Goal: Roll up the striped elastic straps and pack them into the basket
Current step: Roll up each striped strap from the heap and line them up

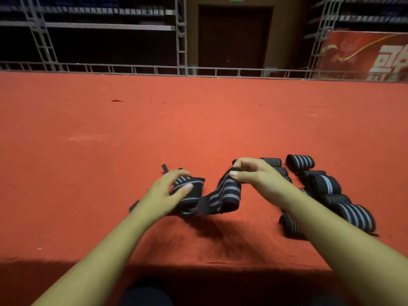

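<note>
With the left hand [171, 191] clamping the strap [220, 193] at its loose coil and the right hand [254, 173] pinching the raised fold between them, tight, edge-aligned turns seem best.

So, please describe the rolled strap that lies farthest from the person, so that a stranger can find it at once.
Start from the red carpeted surface and find the cluster of rolled black straps with grey stripes to the right of the right hand. The farthest rolled black strap lies at the cluster's far end. Unlike its neighbours, it lies apart and fully visible.
</note>
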Action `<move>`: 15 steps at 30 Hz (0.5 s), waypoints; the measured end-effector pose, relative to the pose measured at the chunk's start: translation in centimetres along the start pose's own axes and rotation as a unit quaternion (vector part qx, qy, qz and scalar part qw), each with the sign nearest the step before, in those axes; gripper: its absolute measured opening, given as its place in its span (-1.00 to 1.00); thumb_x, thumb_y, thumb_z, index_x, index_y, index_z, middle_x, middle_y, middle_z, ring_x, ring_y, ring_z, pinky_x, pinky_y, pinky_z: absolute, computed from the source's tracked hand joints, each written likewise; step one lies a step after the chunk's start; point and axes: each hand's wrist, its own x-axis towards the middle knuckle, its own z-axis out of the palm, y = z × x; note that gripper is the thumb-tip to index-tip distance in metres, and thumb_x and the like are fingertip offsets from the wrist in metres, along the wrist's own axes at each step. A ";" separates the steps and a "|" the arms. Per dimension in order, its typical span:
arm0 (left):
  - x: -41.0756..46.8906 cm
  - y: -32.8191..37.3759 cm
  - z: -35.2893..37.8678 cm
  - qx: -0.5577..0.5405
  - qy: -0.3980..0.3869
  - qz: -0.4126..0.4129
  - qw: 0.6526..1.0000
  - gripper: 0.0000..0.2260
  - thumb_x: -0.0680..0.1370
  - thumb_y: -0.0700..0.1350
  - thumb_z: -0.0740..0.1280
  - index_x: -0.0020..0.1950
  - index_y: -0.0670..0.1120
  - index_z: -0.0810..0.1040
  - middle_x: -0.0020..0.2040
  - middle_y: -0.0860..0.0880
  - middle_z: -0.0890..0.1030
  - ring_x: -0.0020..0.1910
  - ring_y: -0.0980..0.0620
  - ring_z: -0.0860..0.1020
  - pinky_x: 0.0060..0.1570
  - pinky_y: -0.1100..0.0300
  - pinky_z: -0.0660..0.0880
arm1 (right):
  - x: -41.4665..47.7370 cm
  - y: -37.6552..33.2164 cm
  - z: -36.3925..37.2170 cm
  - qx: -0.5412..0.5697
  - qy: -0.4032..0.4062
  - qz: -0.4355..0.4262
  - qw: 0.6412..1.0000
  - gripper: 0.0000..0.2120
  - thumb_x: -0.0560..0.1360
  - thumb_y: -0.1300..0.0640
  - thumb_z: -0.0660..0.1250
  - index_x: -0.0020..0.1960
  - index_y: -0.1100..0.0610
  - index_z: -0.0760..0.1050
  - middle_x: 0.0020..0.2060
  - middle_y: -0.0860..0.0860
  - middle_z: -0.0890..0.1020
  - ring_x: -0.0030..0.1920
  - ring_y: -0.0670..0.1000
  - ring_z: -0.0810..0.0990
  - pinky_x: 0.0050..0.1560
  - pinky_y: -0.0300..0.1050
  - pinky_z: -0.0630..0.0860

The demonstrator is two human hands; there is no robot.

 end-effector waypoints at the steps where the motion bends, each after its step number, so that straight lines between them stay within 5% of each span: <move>1: 0.3 1.8 0.5 -0.096 -0.080 -0.011 0.992 -0.49 0.48 0.30 0.30 0.34 0.10 0.47 0.32 0.16 0.54 0.31 0.23 0.47 0.33 0.27 0.35 | 0.0 -0.4 0.1 0.013 -0.007 -0.005 1.000 -0.87 0.43 0.11 0.38 -0.19 0.17 0.49 -0.25 0.04 0.57 -0.16 0.00 0.53 -0.02 -0.04 0.43; 3: 0.8 3.9 1.5 -0.217 -0.161 -0.038 0.962 -0.43 0.50 0.21 0.40 0.44 0.08 0.36 0.40 0.06 0.51 0.40 0.18 0.44 0.38 0.26 0.35 | 0.2 -1.5 0.1 0.026 -0.020 -0.008 0.999 -0.87 0.43 0.12 0.38 -0.18 0.16 0.48 -0.25 0.08 0.56 -0.16 0.05 0.50 -0.03 0.03 0.40; 7: 0.9 4.8 1.7 -0.281 -0.152 -0.084 0.944 -0.68 0.54 -0.04 0.42 0.23 -0.17 0.55 0.08 -0.01 0.67 0.06 0.09 0.60 0.11 0.19 0.50 | 0.1 -3.7 -0.3 -0.008 -0.026 0.006 1.000 -0.87 0.43 0.03 0.41 -0.22 0.06 0.52 -0.26 0.14 0.50 -0.21 0.12 0.39 -0.16 0.11 0.28; 11: 0.0 3.9 1.4 -0.392 -0.169 -0.122 0.896 -0.67 0.57 -0.13 0.36 0.31 -0.20 0.52 0.21 -0.11 0.66 0.18 -0.04 0.63 0.21 0.10 0.54 | -0.8 -3.9 -1.5 -0.117 -0.039 0.012 0.992 -0.86 0.56 0.14 0.38 -0.15 0.16 0.53 -0.30 0.03 0.55 -0.26 -0.01 0.49 -0.19 -0.06 0.40; 15: -0.4 3.9 1.0 -0.290 -0.171 -0.123 0.934 -0.90 0.58 -0.10 0.39 0.10 -0.01 0.61 -0.18 -0.06 0.65 -0.19 0.00 0.63 -0.14 0.18 0.54 | -1.3 -2.3 -2.2 -0.242 -0.012 0.015 0.970 -0.84 0.58 0.13 0.37 -0.10 0.21 0.52 -0.28 0.06 0.56 -0.28 -0.07 0.47 -0.21 -0.08 0.42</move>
